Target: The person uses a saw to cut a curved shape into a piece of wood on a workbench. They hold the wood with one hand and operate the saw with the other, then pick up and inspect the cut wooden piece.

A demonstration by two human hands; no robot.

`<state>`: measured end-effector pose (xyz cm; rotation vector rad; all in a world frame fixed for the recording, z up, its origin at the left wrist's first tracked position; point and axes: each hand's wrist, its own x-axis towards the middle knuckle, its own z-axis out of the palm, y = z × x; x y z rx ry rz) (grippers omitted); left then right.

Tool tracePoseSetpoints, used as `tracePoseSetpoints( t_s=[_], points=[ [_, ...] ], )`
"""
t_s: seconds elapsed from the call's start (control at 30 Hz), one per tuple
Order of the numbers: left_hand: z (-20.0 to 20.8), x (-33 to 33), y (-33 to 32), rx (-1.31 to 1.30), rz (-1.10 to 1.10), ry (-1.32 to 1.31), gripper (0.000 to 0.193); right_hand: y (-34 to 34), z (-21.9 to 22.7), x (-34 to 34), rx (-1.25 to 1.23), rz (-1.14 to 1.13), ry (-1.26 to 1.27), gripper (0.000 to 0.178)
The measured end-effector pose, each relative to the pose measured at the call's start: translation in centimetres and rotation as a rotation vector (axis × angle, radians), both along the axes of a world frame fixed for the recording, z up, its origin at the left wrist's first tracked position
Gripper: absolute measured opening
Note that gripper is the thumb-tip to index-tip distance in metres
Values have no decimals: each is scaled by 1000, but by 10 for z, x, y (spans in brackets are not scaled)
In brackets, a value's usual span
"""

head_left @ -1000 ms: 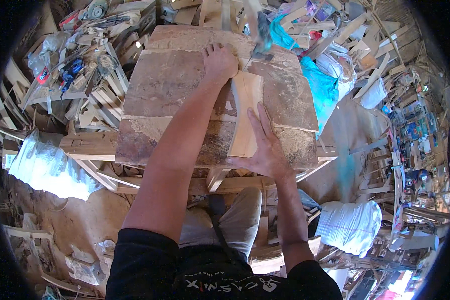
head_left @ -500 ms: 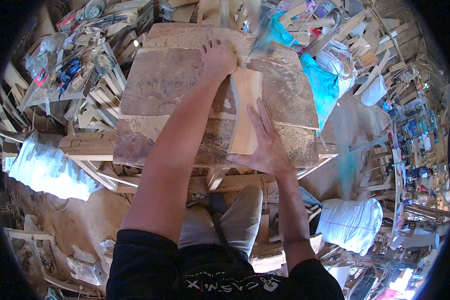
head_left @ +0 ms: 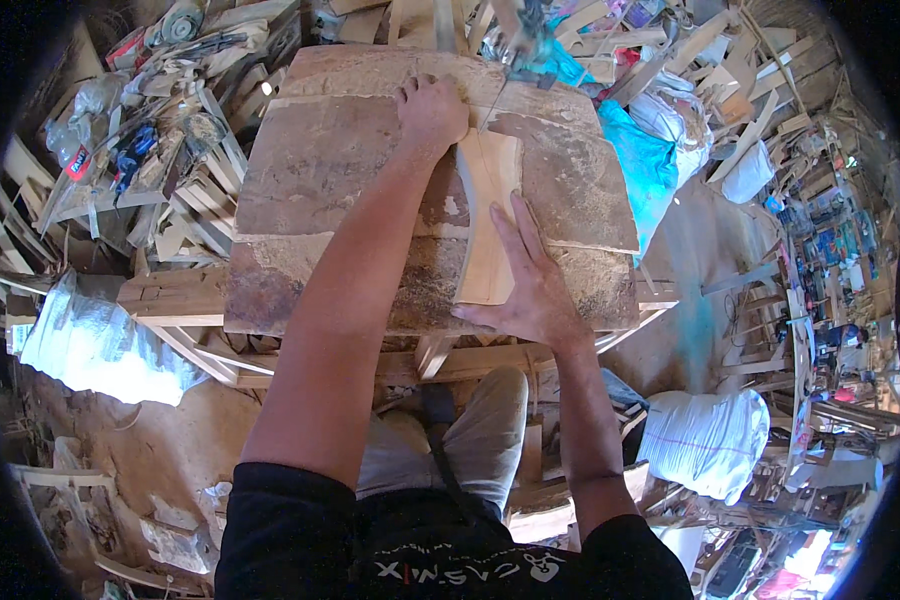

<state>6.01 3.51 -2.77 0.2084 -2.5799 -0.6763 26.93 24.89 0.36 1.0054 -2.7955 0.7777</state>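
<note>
Head view: right fingers [head_left: 507, 235] grasp the board [head_left: 489, 180], near corner; left fingers [head_left: 411, 92] I can't judge. Probably stiff, light; edges suit.

I have the left arm [head_left: 355, 265] stretched far forward and slanting to the right, its elbow nearly straight; the left hand [head_left: 433, 110] turns its back up to me, fingers bent and angled forward-left, their tips hard for me to make out; I have the right arm [head_left: 588, 420] reaching less far, its forearm leaning slightly leftward; the right hand [head_left: 532, 292] lies with its back to me, fingers extended forward, thumb spread wide to the left.
</note>
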Motion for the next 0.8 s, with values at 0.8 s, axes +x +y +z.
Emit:
tracePoseSetpoints(
  t_s=[0.8],
  points=[
    [-1, -6, -1, 15, -8, 23, 40, -2, 3, -6, 8, 6, -12, 124]
  ],
)
